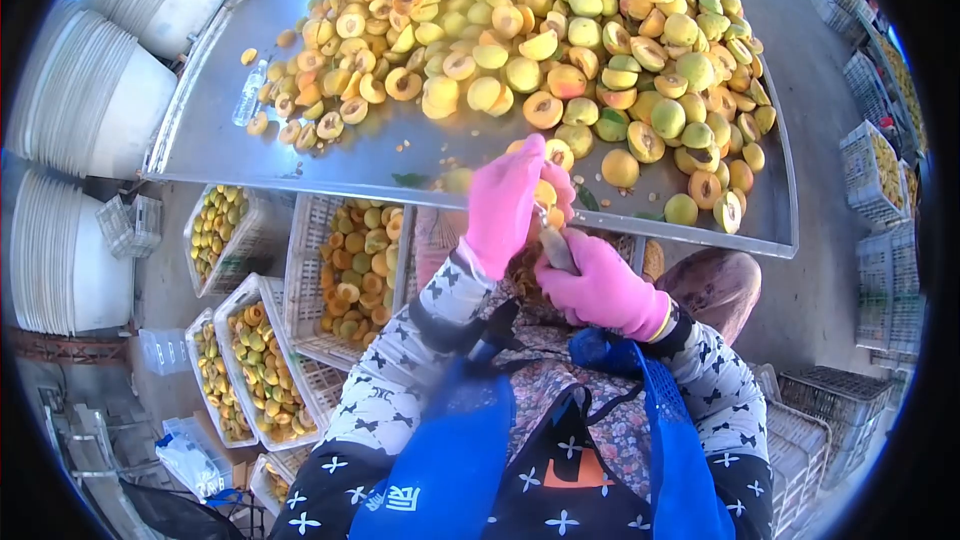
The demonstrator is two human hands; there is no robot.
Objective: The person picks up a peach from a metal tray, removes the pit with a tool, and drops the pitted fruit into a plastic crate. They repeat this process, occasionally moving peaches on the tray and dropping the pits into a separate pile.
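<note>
Both my hands wear pink gloves and meet over the near edge of the metal table [360, 172]. My left hand [503, 205] is closed around a yellow peach [546, 194], mostly covered by the fingers. In my right hand [603, 285] is a short tool with a grey handle [556, 248], its upper end against the peach; its working tip is hard to make out. Just beyond the hands lie halved peaches [543, 109] with brown pits or hollows showing, heaped with whole ones across the table.
Below the table at left stand crates of peaches, one close by [304, 285] and others [285, 425] farther left. A plastic bottle [248, 95] lies on the tabletop. Stacked white tubs [130, 110] line the left side; crates [890, 280] stand at right.
</note>
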